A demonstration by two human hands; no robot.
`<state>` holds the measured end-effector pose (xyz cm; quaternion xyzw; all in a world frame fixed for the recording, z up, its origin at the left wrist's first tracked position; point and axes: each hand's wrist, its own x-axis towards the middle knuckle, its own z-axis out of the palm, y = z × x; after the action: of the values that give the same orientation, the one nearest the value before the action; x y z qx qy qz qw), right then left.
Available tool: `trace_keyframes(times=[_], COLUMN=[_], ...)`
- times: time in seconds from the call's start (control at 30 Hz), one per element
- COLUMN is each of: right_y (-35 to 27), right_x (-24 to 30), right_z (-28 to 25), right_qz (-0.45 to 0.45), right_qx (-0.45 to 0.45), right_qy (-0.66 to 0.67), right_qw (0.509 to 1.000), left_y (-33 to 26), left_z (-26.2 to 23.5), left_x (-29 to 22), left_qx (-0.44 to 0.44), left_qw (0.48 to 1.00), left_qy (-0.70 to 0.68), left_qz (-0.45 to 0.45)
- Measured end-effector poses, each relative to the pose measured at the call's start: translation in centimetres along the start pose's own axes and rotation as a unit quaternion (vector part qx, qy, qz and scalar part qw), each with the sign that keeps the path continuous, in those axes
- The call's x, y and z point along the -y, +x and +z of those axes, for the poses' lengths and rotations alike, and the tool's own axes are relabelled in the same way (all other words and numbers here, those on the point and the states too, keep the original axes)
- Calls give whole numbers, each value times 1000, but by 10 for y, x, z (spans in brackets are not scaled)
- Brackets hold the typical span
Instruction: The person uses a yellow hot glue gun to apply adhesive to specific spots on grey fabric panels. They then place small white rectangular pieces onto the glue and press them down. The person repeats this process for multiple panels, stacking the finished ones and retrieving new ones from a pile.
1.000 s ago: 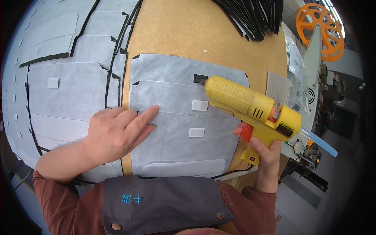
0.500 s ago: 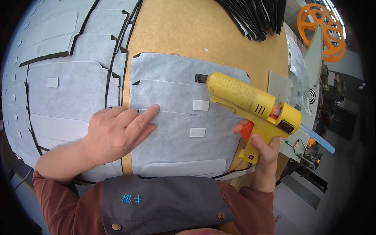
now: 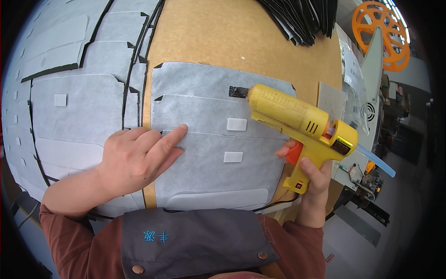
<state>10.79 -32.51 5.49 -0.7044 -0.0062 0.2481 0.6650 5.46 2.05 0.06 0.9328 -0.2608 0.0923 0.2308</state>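
Note:
A yellow hot glue gun (image 3: 288, 109) with an orange trigger and a pale blue glue stick is gripped in my right hand (image 3: 316, 174). Its nozzle is at the right end of a small black patch (image 3: 238, 91) on the uppermost of several overlapping grey-white fabric panels (image 3: 200, 160). Two small white rectangular tabs (image 3: 237, 124) sit on the panels below. My left hand (image 3: 134, 156) rests over the panels' left edge, index finger and thumb stretched out, other fingers curled, with nothing held. The index fingertip touches the middle panel.
More black-edged panels (image 3: 76, 116) cover the table's left side. A stack of black-edged pieces (image 3: 302, 18) lies at the far edge of the brown board (image 3: 204, 32). To the right are an orange spoked reel (image 3: 381, 35) and a machine. The gun's black cord (image 3: 278, 202) runs along the near edge.
The glue gun's nozzle has shifted slightly right, so more of the black patch shows. My left hand stays at the same place on the panels; the whole view has drifted a little.

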Motion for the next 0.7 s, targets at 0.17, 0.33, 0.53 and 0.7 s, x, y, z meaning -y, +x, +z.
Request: trace_keyframes(times=[0.17,0.33,0.53,0.7], right_y=[-1,-3,-5,-10], right_x=[-1,-2,-3,-2], right_z=[-7,-8,-6,-4], right_qz=[-5,-8,-12,-1], right_qx=[-3,-17,-22,-25], right_qy=[-17,-19,-11,-5], right_qw=[1000,1000,1000,1000], left_y=[-1,0,0,0], left_z=[0,-1,-1,-1], left_x=[1,0,0,0], left_qx=[-2,5,14,17], left_qw=[1000,1000,1000,1000], left_qy=[-2,1,1,4], left_qz=[0,1,-1,0])
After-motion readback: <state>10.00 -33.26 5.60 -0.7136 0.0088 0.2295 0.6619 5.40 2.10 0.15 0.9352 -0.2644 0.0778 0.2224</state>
